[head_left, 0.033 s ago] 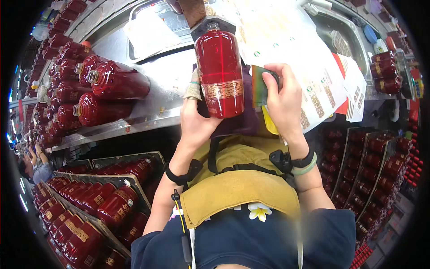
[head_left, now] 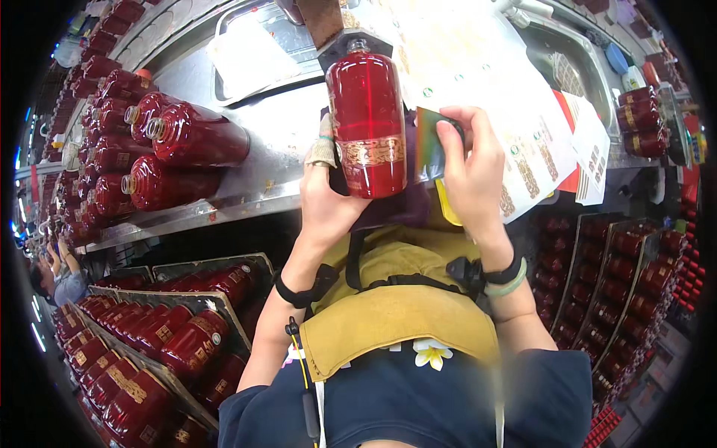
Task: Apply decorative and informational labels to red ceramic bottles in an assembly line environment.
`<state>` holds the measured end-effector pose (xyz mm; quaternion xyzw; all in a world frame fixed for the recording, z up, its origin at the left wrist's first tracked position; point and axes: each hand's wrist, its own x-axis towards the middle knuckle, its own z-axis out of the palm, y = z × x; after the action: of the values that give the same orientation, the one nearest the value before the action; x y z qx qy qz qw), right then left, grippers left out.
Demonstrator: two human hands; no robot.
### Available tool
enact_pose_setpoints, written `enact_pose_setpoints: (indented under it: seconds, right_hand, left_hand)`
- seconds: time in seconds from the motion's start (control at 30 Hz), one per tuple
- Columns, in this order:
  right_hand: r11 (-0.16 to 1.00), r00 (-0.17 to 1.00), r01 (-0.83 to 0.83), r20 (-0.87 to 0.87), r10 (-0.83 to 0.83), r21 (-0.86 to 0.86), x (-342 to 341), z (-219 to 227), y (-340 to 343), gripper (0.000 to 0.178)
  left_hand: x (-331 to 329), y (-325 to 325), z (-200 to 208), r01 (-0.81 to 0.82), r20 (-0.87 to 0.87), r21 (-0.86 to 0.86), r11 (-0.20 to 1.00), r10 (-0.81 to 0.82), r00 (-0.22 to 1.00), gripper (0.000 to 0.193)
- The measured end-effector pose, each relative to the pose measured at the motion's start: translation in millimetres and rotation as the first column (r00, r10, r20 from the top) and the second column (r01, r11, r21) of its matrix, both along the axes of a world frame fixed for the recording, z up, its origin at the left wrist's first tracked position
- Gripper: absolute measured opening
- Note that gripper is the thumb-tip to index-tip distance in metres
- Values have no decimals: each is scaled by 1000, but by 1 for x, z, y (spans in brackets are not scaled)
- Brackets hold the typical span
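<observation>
A dark red glass bottle [head_left: 367,97] with a clear neck and an ornate gold band [head_left: 371,151] around its lower part lies across the bench edge, neck pointing away. My left hand [head_left: 328,201] grips it from the left and below, with white tape wrapped on a finger. In my right hand [head_left: 472,160], pinched between thumb and fingers, is a flat, shiny, greenish scraper-like plate [head_left: 429,145]. The plate is just right of the bottle, with a small gap between them. Beneath the bottle is a purple cloth [head_left: 418,205], partly hidden.
Sheets of gold decals [head_left: 534,160] cover the bench's right side, by a sink [head_left: 590,75]. Several red bottles [head_left: 198,134] lie to the left. White paper [head_left: 254,56] rests in a tray. Crates of bottles [head_left: 187,299] stand low on both sides. A person [head_left: 67,280] is at far left.
The plate in my right hand has shifted slightly left toward the bottle and turned, showing more of its face. My left hand and the bottle have hardly moved.
</observation>
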<state>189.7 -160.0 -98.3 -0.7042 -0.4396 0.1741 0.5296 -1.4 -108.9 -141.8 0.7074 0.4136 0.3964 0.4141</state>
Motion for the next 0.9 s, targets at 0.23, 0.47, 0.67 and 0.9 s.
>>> enact_pose_setpoints:
  seconds: [0.23,0.47,0.67,0.9]
  right_hand:
    - [996,984,-79,-156,84,40,1,-27,4,14]
    - [996,953,-87,-290,90,23,1,-31,0,15]
    - [998,955,-44,-291,54,39,22,-44,-6,15]
    - [993,903,-116,-415,115,22,9,-53,-7,14]
  left_hand:
    - [-2,6,5,53,-141,247,967,-18,990,101]
    - [-7,1,3,45,-182,98,994,-27,983,99]
    - [2,-3,27,133,-60,125,983,-126,990,109]
    - [28,-1,32,101,414,-361,927,63,908,66]
